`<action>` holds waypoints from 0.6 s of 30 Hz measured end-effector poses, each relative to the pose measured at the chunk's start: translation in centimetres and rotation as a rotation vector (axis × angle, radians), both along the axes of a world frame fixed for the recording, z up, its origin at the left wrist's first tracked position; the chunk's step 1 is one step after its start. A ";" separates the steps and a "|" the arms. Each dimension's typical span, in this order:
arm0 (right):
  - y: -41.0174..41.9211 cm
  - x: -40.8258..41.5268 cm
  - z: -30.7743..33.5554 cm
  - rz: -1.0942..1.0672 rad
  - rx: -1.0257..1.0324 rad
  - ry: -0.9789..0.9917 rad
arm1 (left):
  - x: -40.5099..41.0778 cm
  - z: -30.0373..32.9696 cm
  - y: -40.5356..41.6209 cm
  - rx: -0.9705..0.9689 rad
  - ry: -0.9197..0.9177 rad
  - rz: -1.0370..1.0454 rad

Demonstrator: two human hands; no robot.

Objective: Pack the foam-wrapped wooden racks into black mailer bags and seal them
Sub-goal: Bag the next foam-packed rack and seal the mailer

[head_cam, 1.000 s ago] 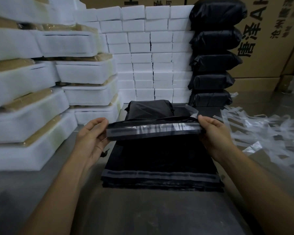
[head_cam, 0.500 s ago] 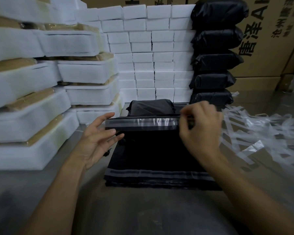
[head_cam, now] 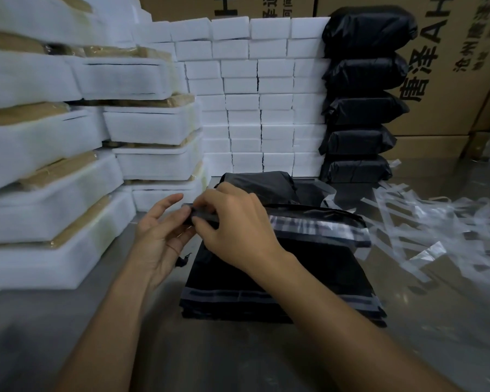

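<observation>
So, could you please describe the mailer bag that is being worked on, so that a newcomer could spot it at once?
Start at the white foam wall at the back and come forward to the flat stack of black bags. On it lies the filled mailer bag. Unlike the sealed parcels piled on the right, its flap is open, the left hand and right hand pinching its end.

A packing or shipping room of a warehouse, by the look of it. Foam-wrapped wooden racks stand in tall stacks on the left, small white foam blocks form a wall behind, and sealed black parcels pile up beside them. Big cardboard cartons with printed characters fill the back. Peeled clear liner strips litter the grey desk, probably steel, near a stack of flat mailer bags
</observation>
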State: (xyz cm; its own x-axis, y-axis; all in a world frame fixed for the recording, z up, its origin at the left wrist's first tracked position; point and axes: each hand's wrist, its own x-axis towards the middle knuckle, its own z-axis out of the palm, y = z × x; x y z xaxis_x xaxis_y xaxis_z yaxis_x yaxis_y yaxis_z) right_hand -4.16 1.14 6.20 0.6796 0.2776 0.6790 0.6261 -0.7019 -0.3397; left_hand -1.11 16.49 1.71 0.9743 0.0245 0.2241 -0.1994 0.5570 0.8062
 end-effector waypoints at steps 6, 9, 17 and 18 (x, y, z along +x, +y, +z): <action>0.3 0.4 -0.7 -0.055 -0.047 -0.035 | -0.3 0.2 -0.1 -0.054 -0.032 -0.137; 0.4 0.6 -0.8 -0.071 -0.035 -0.036 | -0.3 0.2 -0.2 -0.076 -0.024 -0.108; 0.5 0.7 -1.0 -0.089 -0.021 -0.038 | 0.1 -0.1 0.0 -0.029 -0.032 -0.089; 0.5 0.7 -1.0 -0.093 -0.017 -0.039 | 0.1 -0.1 0.0 -0.018 -0.036 -0.088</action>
